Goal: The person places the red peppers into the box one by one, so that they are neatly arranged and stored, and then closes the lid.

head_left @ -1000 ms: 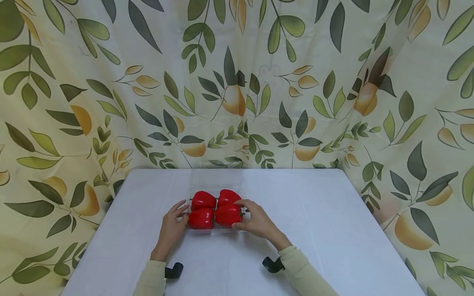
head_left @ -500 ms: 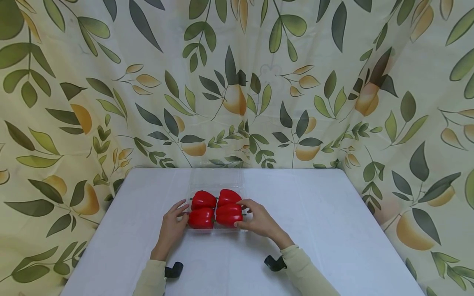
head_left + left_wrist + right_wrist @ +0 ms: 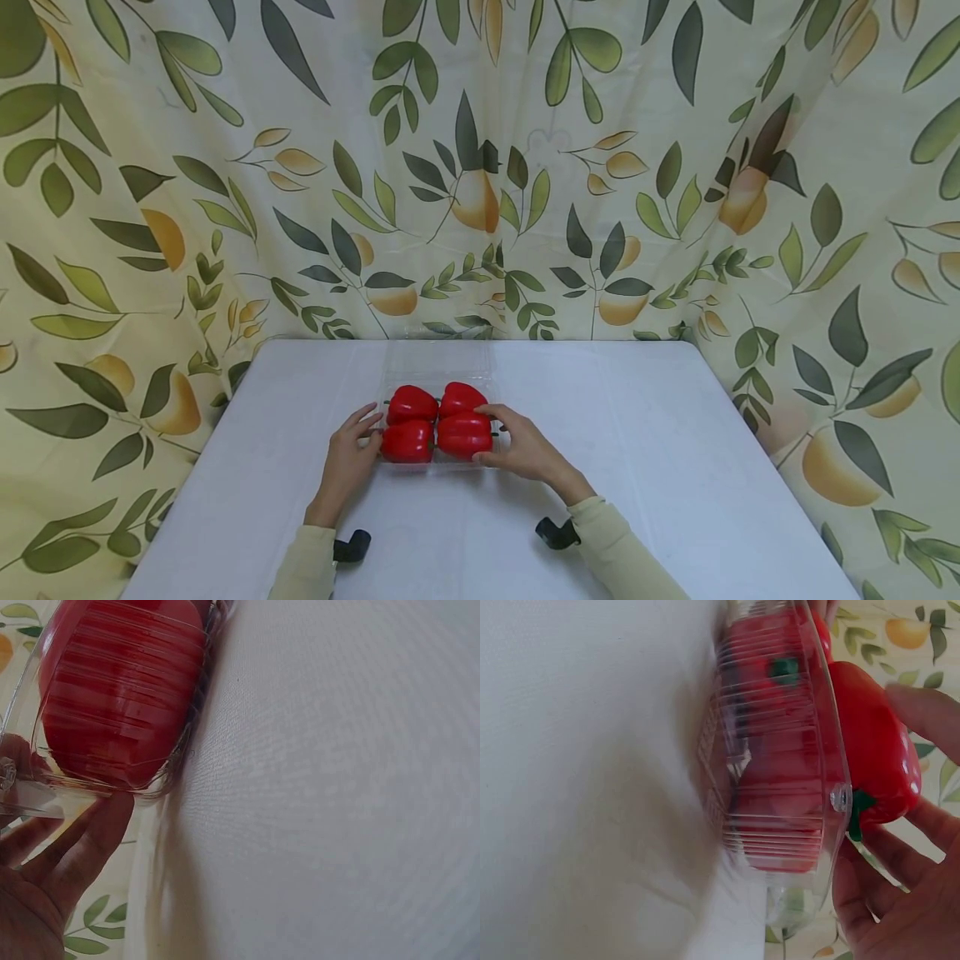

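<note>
One red bell pepper [image 3: 463, 436], gripped by the right hand [image 3: 521, 447], is shifting slightly within the clear clamshell [image 3: 780, 810], away from the left hand [image 3: 352, 454] holding its side, apparently being settled into place

The left hand [image 3: 49, 889] is touching a clear box [image 3: 161, 776], a red pepper [image 3: 124, 690] is lying inside the box, and a white table [image 3: 337, 787] is stretching away from it.
</note>
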### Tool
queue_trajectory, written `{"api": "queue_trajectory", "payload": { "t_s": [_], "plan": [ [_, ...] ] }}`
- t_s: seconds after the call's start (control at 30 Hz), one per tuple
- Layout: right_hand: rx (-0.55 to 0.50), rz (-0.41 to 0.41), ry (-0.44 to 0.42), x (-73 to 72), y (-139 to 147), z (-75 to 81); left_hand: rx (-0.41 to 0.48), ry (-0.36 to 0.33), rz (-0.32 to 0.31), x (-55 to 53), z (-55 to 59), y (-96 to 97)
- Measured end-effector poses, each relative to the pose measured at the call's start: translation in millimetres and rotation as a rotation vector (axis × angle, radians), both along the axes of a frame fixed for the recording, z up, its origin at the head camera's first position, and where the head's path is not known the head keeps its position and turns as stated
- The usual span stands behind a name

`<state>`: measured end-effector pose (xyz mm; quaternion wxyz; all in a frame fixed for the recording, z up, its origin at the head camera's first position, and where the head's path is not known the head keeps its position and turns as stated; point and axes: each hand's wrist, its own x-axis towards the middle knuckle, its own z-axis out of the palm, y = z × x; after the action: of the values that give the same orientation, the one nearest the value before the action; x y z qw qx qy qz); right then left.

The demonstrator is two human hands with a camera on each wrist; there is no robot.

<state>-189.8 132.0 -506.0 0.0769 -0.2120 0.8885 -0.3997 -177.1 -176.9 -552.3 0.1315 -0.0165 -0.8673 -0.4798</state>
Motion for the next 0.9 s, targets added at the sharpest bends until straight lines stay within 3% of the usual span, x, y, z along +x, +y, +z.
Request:
{"api": "queue_trajectory", "payload": {
  "t_s": [0.47, 0.9],
  "plan": [
    [0.056, 0.035, 0.064, -1.7, 0.6, 3.9, -0.002, -0.017, 0.001, 0.3, 1.0, 0.5],
    [0.080, 0.032, 0.045, -1.9, -1.2, 3.8, -0.012, -0.006, 0.004, 0.2, 0.1, 1.0]
  ]
}}
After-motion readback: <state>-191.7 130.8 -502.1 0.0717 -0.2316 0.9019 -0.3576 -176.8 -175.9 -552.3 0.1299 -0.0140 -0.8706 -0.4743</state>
